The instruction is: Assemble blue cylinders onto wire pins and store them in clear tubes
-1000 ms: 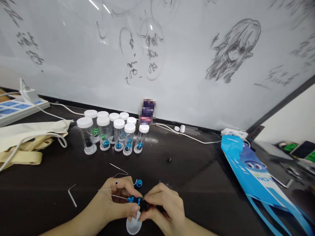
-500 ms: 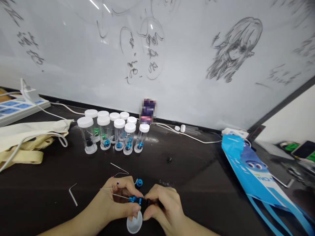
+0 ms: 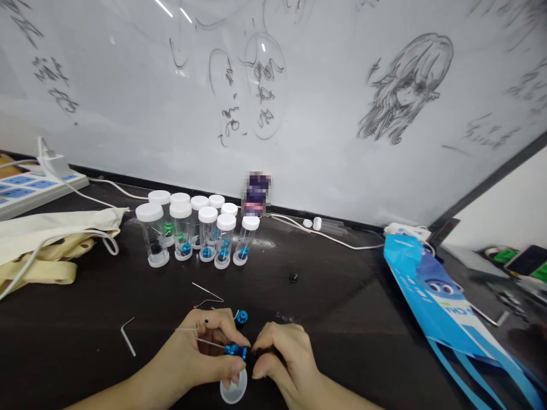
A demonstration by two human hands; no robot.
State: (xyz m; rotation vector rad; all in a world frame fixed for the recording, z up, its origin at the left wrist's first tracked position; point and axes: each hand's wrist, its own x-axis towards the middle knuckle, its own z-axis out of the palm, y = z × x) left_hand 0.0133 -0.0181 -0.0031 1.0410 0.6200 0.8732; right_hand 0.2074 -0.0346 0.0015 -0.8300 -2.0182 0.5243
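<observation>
My left hand (image 3: 207, 347) pinches a small blue ribbed cylinder (image 3: 235, 350) between thumb and fingers. Thin wires (image 3: 209, 342) run out leftward from that cylinder. Just to its right, my right hand (image 3: 286, 359) has its fingertips closed around a small black piece (image 3: 257, 353), mostly hidden by the fingers. A narrow gap separates the black piece from the cylinder. Under the left fingertips is a small translucent white cup (image 3: 234, 390). Another blue round part (image 3: 241, 318) lies on the table just beyond the left hand.
Several clear tubes with white caps (image 3: 208, 215) stand at the back left, with coloured parts inside. A bent wire (image 3: 209, 300), a hex key (image 3: 127, 341) and a small black part (image 3: 293, 278) lie on the dark table. A blue bag (image 3: 421, 290) lies at right, cloth straps (image 3: 51, 273) at left.
The black piece in my right hand has come apart from the blue cylinder, and a gap now shows between them. My right hand has shifted slightly right; the left is nearly still.
</observation>
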